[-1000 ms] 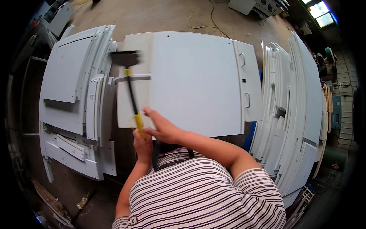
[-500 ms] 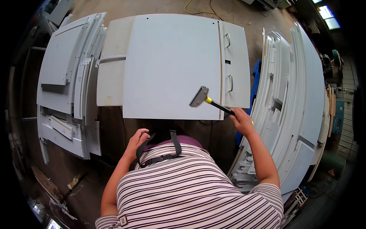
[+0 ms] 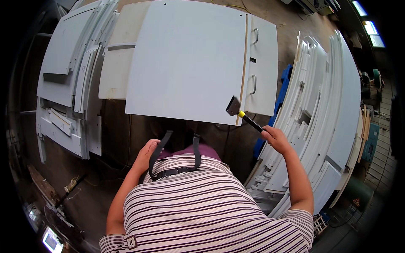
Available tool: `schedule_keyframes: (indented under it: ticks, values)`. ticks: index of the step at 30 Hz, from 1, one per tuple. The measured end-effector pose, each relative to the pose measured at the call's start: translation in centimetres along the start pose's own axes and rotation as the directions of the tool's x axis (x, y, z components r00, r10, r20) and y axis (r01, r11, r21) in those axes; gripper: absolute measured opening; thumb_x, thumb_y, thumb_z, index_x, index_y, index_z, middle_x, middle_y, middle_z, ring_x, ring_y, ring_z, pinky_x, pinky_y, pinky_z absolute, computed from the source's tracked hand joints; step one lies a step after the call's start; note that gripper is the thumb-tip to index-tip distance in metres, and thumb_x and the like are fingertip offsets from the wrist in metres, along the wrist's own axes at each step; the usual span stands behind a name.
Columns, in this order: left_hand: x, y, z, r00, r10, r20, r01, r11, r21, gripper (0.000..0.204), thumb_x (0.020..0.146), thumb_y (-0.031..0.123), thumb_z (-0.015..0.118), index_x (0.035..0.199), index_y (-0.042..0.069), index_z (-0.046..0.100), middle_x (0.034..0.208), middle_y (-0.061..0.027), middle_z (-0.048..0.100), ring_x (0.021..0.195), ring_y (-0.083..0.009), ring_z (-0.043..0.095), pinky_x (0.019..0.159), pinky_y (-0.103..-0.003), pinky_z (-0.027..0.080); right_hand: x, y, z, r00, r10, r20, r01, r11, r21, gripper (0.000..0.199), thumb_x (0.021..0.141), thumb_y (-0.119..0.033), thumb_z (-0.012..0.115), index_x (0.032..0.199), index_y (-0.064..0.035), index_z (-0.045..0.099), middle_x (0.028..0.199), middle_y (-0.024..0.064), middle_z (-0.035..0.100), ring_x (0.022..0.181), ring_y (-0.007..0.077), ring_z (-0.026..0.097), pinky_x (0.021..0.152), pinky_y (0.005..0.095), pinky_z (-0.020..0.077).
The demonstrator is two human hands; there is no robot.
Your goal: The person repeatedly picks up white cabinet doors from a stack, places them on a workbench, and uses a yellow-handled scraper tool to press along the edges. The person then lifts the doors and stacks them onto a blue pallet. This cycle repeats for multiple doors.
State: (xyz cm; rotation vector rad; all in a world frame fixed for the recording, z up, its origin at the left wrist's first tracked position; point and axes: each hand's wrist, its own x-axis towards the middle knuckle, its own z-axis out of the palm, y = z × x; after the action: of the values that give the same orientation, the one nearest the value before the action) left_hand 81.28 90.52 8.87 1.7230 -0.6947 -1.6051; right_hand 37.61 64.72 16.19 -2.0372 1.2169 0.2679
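My right hand (image 3: 276, 139) is closed round the black handle of a long scraper (image 3: 249, 121). Its wide grey head (image 3: 233, 105) is over the near right corner of a large white panel (image 3: 185, 63), by the panel's brown edge strip; whether it touches is unclear. Close to my waist, my left hand (image 3: 147, 152) hangs loosely with bent fingers and nothing visible in it. A dangling black strap (image 3: 160, 152) partly hides its fingertips. The white panel lies flat, with a cream board (image 3: 116, 71) showing at its left. Along its right lies a narrower white panel (image 3: 262, 92) with two metal handles.
Stacked white boards (image 3: 63, 55) stand at the left. A long pile of white panels and strips (image 3: 312, 109) fills the right side, beside a blue object (image 3: 283, 88). A yellow cable (image 3: 232, 6) lies on the floor beyond the work surface.
My right hand and the scraper have shifted right, toward the panel's near right corner. My left hand has drawn slightly left behind the strap. The whole view has tilted and shifted.
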Motion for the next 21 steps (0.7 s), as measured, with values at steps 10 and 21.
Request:
schedule_keyframes:
  ticks: [10, 21]
  values:
    - [-0.3, 1.2, 2.0, 0.991, 0.132, -0.001, -0.13, 0.977, -0.17, 0.041, 0.101, 0.034, 0.038, 0.119, 0.0, 0.05, 0.096, -0.0099, 0.06, 0.088, -0.0157, 0.058, 0.082, -0.028, 0.047, -0.2, 2.1, -0.8, 0.966, 0.011, 0.257, 0.058, 0.964, -0.258, 0.037, 0.091, -0.029, 0.055, 0.126, -0.0217, 0.051, 0.092, 0.0076, 0.064, 0.08, 0.0311, 0.061, 0.067, 0.0419, 0.0475]
    - [-2.5, -3.4, 1.7, 0.979, -0.133, -0.157, 0.132, 0.991, -0.018, 0.033, 0.098, 0.029, 0.043, 0.109, 0.001, 0.056, 0.093, -0.0095, 0.063, 0.084, -0.0143, 0.06, 0.078, -0.027, 0.047, 0.6, 5.7, -0.2, 0.985, -0.121, 0.124, 0.162, 0.899, -0.406, 0.037, 0.089, -0.025, 0.057, 0.126, -0.0275, 0.054, 0.078, 0.003, 0.056, 0.078, 0.0227, 0.061, 0.063, 0.0374, 0.0476]
